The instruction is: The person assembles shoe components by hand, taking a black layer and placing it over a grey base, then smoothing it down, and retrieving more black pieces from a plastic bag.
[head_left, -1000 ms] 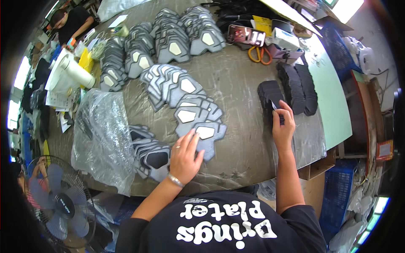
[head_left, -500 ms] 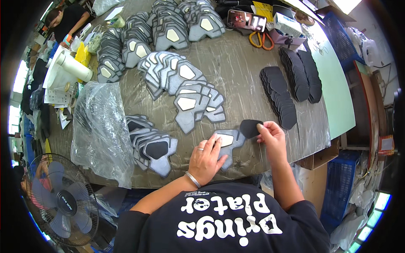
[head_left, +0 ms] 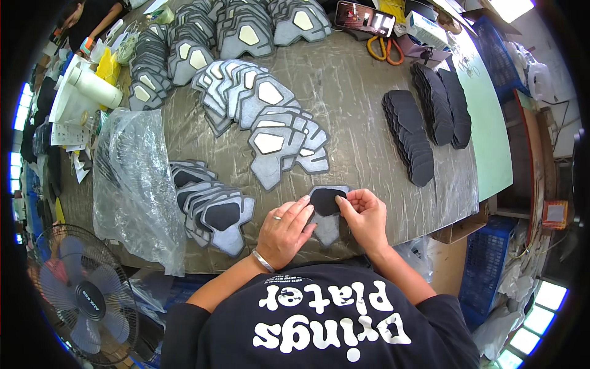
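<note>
In front of me a grey shaped pad (head_left: 327,230) lies on the table, with a black rounded patch (head_left: 327,202) over its upper part. My right hand (head_left: 367,220) pinches the patch's right edge between thumb and fingers. Fingers stretched out, my left hand (head_left: 283,235) rests along the pad's left side, its fingertips at the patch's left edge. An overlapping row of grey pads with black patches (head_left: 228,237) sits to the left. Beyond my hands, other grey pads (head_left: 265,169) show pale cream centres. Stacked black patches (head_left: 410,138) lie to the right.
More rows of pads (head_left: 246,43) stand at the far side. Crumpled clear plastic (head_left: 138,190) covers the left edge. Scissors (head_left: 385,50) and a phone (head_left: 365,19) lie at the back right. A fan (head_left: 86,298) is at lower left; a person (head_left: 92,21) works at far left.
My right hand has moved left with the black patch, which now covers the cream area of the pad. My left hand has shifted slightly left, and the whole view has moved a little.
</note>
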A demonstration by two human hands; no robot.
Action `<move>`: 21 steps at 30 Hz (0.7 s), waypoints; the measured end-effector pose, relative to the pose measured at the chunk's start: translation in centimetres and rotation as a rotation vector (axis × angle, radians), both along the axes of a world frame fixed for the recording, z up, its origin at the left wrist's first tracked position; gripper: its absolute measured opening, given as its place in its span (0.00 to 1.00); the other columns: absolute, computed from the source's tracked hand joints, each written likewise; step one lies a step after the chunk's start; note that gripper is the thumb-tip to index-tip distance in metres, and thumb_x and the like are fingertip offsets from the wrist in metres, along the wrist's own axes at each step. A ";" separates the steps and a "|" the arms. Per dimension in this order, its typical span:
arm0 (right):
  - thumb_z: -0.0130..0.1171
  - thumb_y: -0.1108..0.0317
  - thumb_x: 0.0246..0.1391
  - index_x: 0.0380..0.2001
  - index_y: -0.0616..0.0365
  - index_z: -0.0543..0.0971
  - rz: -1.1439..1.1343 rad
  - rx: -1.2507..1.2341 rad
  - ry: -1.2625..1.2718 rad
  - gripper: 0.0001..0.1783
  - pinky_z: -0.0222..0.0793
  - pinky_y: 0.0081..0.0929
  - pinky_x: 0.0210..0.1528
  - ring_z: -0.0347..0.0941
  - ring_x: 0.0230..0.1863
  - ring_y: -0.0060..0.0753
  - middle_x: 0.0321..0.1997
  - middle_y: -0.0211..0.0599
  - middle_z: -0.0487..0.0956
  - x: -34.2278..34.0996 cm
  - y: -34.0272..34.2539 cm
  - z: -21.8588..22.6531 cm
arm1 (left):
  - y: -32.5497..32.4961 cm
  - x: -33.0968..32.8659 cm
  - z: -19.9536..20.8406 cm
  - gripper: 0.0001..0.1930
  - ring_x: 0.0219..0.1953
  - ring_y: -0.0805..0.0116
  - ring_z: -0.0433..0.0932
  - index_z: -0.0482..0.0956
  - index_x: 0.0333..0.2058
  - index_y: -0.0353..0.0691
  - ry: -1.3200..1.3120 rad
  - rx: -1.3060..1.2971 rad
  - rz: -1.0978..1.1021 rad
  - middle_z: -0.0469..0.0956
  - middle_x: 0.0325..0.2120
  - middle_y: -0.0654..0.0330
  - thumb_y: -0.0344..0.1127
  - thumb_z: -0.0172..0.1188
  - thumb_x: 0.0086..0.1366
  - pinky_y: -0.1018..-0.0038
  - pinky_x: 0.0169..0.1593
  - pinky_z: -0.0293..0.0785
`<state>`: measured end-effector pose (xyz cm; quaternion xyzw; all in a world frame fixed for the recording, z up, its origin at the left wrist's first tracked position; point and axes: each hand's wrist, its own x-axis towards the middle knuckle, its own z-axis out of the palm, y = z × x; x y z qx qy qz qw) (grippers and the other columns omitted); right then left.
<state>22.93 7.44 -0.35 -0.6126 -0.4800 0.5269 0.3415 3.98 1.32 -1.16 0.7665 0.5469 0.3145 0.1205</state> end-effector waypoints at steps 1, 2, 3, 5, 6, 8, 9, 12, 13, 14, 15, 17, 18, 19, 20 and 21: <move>0.67 0.72 0.54 0.30 0.63 0.76 -0.010 -0.001 -0.014 0.09 0.66 0.09 0.25 0.71 0.22 0.10 0.22 0.25 0.77 -0.1 0.0 0.3 | 0.0 0.0 0.0 0.23 0.52 0.59 0.74 0.77 0.48 0.37 -0.004 -0.002 0.004 0.75 0.53 0.56 0.33 0.70 0.52 0.66 0.53 0.70; 0.67 0.72 0.54 0.29 0.63 0.76 -0.022 -0.003 -0.028 0.09 0.66 0.09 0.25 0.71 0.22 0.10 0.22 0.25 0.77 -0.3 0.0 0.5 | 0.1 0.0 0.0 0.23 0.52 0.60 0.74 0.77 0.48 0.37 0.019 0.006 -0.012 0.75 0.54 0.57 0.33 0.70 0.53 0.66 0.53 0.69; 0.67 0.72 0.54 0.29 0.63 0.76 -0.020 -0.005 -0.031 0.09 0.66 0.09 0.25 0.71 0.22 0.10 0.22 0.25 0.77 -0.3 0.0 0.4 | 0.2 0.0 0.0 0.23 0.52 0.61 0.74 0.77 0.49 0.38 0.042 0.014 -0.029 0.75 0.55 0.58 0.33 0.69 0.53 0.67 0.53 0.69; 0.67 0.72 0.54 0.28 0.63 0.76 -0.032 0.015 -0.052 0.09 0.66 0.10 0.24 0.70 0.22 0.09 0.22 0.24 0.77 -0.4 0.0 0.3 | 0.2 0.0 0.1 0.23 0.52 0.62 0.73 0.78 0.49 0.38 0.064 0.007 -0.036 0.75 0.55 0.59 0.33 0.69 0.53 0.67 0.52 0.69; 0.67 0.72 0.54 0.28 0.63 0.76 -0.032 0.014 -0.054 0.09 0.66 0.10 0.24 0.70 0.22 0.09 0.22 0.24 0.77 -0.4 -0.1 0.2 | 0.3 0.0 0.1 0.23 0.52 0.63 0.73 0.78 0.50 0.39 0.089 0.004 -0.046 0.75 0.55 0.60 0.33 0.68 0.53 0.68 0.52 0.69; 0.67 0.73 0.53 0.27 0.63 0.76 -0.015 0.040 -0.068 0.09 0.66 0.10 0.25 0.69 0.22 0.09 0.22 0.24 0.77 -0.4 -0.1 0.0 | 0.2 0.0 0.0 0.23 0.53 0.63 0.73 0.78 0.50 0.39 0.098 -0.007 -0.046 0.75 0.55 0.61 0.33 0.68 0.53 0.68 0.52 0.68; 0.67 0.73 0.53 0.27 0.63 0.76 -0.015 0.038 -0.068 0.09 0.66 0.10 0.25 0.69 0.22 0.09 0.22 0.24 0.77 -0.4 -0.1 0.0 | 0.2 0.0 0.0 0.23 0.53 0.64 0.72 0.78 0.50 0.40 0.108 -0.015 -0.047 0.75 0.56 0.61 0.33 0.68 0.53 0.68 0.52 0.68; 0.67 0.73 0.53 0.26 0.63 0.76 0.005 0.066 -0.137 0.09 0.66 0.10 0.25 0.69 0.22 0.08 0.22 0.24 0.77 -0.3 -0.2 -0.1 | 0.2 0.2 -0.1 0.24 0.53 0.64 0.72 0.78 0.51 0.40 0.128 -0.023 -0.040 0.75 0.55 0.62 0.33 0.68 0.53 0.68 0.52 0.67; 0.68 0.73 0.53 0.26 0.64 0.76 0.006 0.065 -0.151 0.09 0.67 0.10 0.26 0.69 0.23 0.08 0.22 0.24 0.77 -0.3 -0.1 -0.1 | 0.2 0.2 -0.1 0.24 0.53 0.64 0.72 0.78 0.51 0.40 0.129 -0.025 -0.040 0.75 0.55 0.62 0.33 0.68 0.53 0.68 0.52 0.67; 0.68 0.73 0.52 0.26 0.64 0.77 0.007 0.065 -0.166 0.09 0.67 0.10 0.26 0.69 0.23 0.09 0.22 0.24 0.77 -0.3 -0.1 -0.1 | 0.3 0.3 0.0 0.24 0.52 0.64 0.71 0.77 0.51 0.41 0.149 -0.022 -0.035 0.75 0.56 0.62 0.34 0.67 0.54 0.68 0.52 0.67; 0.68 0.73 0.52 0.26 0.64 0.77 0.007 0.065 -0.165 0.09 0.67 0.10 0.26 0.69 0.23 0.09 0.22 0.24 0.77 -0.3 -0.1 0.0 | 0.4 0.3 0.0 0.25 0.52 0.64 0.71 0.77 0.52 0.41 0.168 -0.019 -0.031 0.74 0.57 0.62 0.35 0.67 0.54 0.68 0.52 0.66; 0.68 0.73 0.52 0.25 0.65 0.77 0.032 0.083 -0.206 0.09 0.68 0.11 0.26 0.69 0.22 0.09 0.22 0.25 0.77 -0.2 0.1 0.1 | 0.6 0.7 0.6 0.25 0.51 0.64 0.71 0.77 0.53 0.41 0.196 -0.037 -0.034 0.73 0.58 0.62 0.36 0.67 0.54 0.69 0.51 0.66; 0.68 0.73 0.52 0.25 0.65 0.77 0.030 0.082 -0.204 0.09 0.68 0.11 0.26 0.69 0.22 0.09 0.22 0.25 0.77 -0.2 0.2 0.1 | 0.7 0.9 0.8 0.26 0.50 0.64 0.70 0.76 0.53 0.41 0.223 -0.053 -0.039 0.72 0.58 0.62 0.37 0.66 0.54 0.69 0.51 0.65; 0.68 0.72 0.52 0.25 0.65 0.77 0.033 0.093 -0.205 0.10 0.68 0.12 0.26 0.69 0.23 0.10 0.22 0.25 0.77 -0.3 0.2 0.1 | 0.8 1.1 0.7 0.26 0.50 0.64 0.70 0.76 0.53 0.41 0.225 -0.053 -0.041 0.72 0.58 0.62 0.37 0.66 0.54 0.69 0.51 0.65; 0.68 0.72 0.51 0.25 0.65 0.77 0.037 0.104 -0.206 0.10 0.69 0.12 0.26 0.69 0.23 0.10 0.21 0.25 0.77 -0.2 0.3 0.2 | 0.9 1.3 0.6 0.25 0.50 0.64 0.69 0.76 0.54 0.40 0.265 -0.040 -0.054 0.71 0.59 0.61 0.38 0.64 0.56 0.69 0.49 0.65; 0.68 0.72 0.51 0.25 0.65 0.77 0.034 0.104 -0.204 0.10 0.69 0.12 0.26 0.69 0.23 0.10 0.21 0.25 0.77 -0.3 0.3 0.2 | 1.0 1.5 0.5 0.25 0.50 0.64 0.68 0.75 0.55 0.40 0.306 -0.027 -0.066 0.70 0.59 0.60 0.40 0.62 0.58 0.69 0.47 0.66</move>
